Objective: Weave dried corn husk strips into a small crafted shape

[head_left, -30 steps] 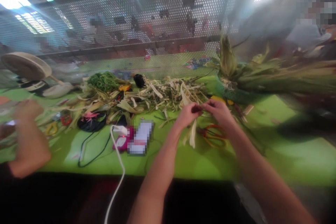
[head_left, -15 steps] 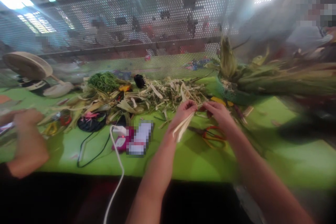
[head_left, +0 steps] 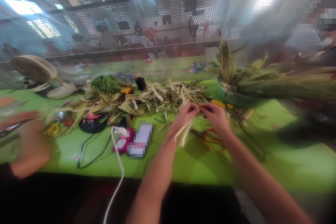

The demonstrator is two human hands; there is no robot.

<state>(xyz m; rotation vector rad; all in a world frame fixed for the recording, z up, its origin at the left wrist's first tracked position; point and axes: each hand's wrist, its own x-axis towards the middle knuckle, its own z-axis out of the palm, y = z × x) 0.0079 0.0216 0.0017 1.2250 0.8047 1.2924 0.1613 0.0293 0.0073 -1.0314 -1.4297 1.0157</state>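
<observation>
Pale corn husk strips (head_left: 185, 133) hang down from my left hand (head_left: 189, 111), whose fingers are closed around their upper end. My right hand (head_left: 214, 112) is pinched, its fingertips meeting those of the left at the top of the strips. What lies between the right fingertips is too small to make out. Below and beside the right wrist, scissors with orange handles (head_left: 211, 136) lie on the green table (head_left: 189, 168). Behind both hands spreads a pile of dry husk scraps (head_left: 168, 94).
To the left are a phone (head_left: 141, 140), a magenta device (head_left: 122, 144) with a white cable, and a black coil (head_left: 93, 122). A teal basket (head_left: 231, 94) holds long husks at right. Another person's arm (head_left: 33, 147) rests at far left, near a fan (head_left: 34, 68).
My hands stay together at nearly the same spot, and the husk strips hang slightly lower. At left, the other person's hand has shifted and stretched out. The view has tilted a little.
</observation>
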